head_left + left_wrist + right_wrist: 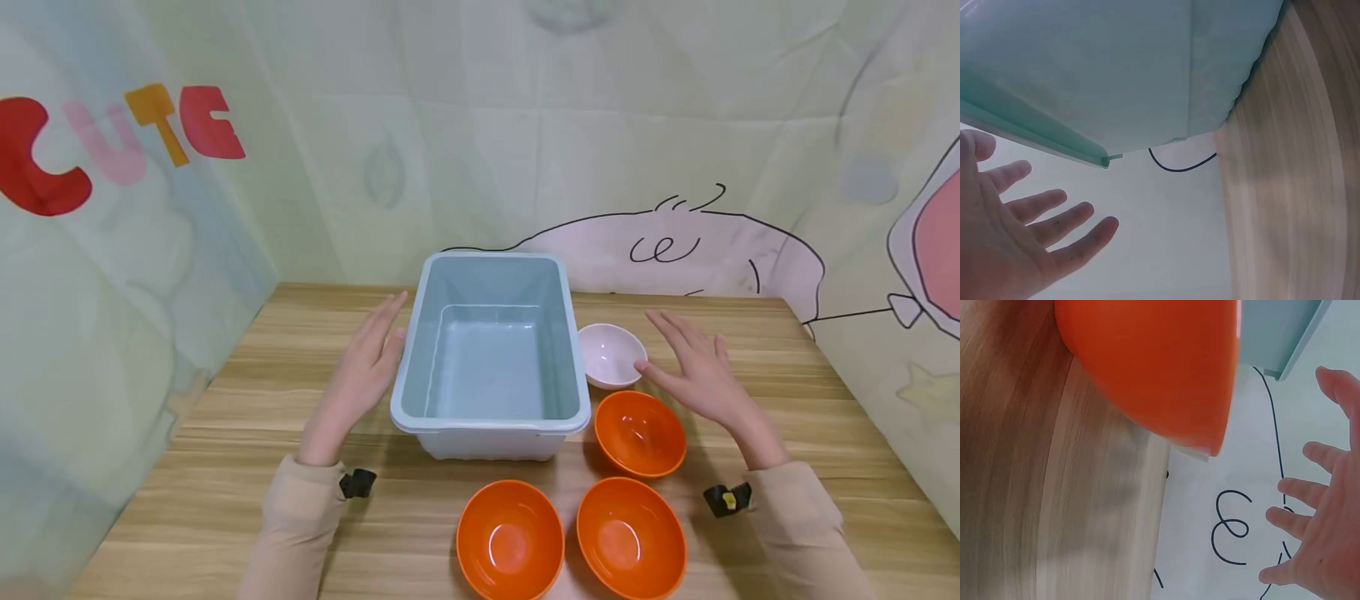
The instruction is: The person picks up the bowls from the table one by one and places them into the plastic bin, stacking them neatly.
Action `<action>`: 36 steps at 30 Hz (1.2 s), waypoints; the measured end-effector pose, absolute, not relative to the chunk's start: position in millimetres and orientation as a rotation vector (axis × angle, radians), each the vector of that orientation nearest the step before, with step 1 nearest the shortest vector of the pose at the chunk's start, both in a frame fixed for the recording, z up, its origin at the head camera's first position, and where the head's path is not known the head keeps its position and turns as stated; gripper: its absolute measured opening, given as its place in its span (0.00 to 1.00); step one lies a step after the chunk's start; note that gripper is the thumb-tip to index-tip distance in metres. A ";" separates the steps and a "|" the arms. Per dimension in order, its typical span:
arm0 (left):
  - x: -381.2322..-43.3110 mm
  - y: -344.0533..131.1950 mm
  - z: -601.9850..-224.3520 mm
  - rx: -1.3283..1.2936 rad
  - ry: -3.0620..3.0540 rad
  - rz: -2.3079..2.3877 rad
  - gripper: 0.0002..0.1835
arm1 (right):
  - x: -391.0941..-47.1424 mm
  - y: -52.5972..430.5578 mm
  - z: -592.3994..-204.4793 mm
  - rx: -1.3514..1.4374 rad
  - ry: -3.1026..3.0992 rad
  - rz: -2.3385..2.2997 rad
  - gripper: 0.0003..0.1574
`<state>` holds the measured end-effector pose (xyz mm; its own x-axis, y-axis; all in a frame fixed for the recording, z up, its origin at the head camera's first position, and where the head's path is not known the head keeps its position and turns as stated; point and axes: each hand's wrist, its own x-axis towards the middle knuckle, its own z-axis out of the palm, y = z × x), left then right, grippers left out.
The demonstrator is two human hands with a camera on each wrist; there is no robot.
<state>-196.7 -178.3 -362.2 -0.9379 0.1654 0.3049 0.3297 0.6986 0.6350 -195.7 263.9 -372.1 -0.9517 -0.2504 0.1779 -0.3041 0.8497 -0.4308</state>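
A light blue rectangular basin (491, 425) stands on the wooden table, its inside bare. Just left of its rim is my left hand (363, 362), fingers extended; in the left wrist view the same hand (1029, 231) spreads its fingers beside the basin wall (1116, 75), holding nothing. My right hand (697, 375) hovers with straight, spread fingers to the right of a small white bowl (611, 357). An orange bowl (640, 433) sits nearer to me, below that hand. In the right wrist view the hand (1322, 506) holds nothing, and the orange bowl (1160, 369) fills the top.
Two more orange bowls (510, 540) lie along the near side of the table (225, 467), the right-hand one (632, 537) close to its neighbour. A printed cloth backdrop (465, 150) hangs behind the table and along its sides.
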 end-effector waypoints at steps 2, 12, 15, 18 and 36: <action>-196.8 -178.1 -362.7 -0.400 -2.675 -1.091 0.28 | -196.7 263.4 -372.1 0.436 -2.920 0.709 0.50; -198.3 -176.7 -363.2 -0.390 -2.648 -1.292 0.28 | -202.2 260.7 -374.0 0.425 -2.950 0.732 0.52; -199.0 -175.9 -363.7 -0.376 -2.631 -1.355 0.28 | -202.9 260.0 -373.0 0.423 -2.966 0.728 0.53; -200.0 -175.2 -364.7 -0.371 -2.615 -1.421 0.28 | -204.2 259.2 -372.3 0.425 -2.976 0.725 0.53; -204.0 -172.2 -371.8 -0.397 -2.545 -1.680 0.28 | -216.6 254.1 -374.7 0.479 -2.982 0.728 0.55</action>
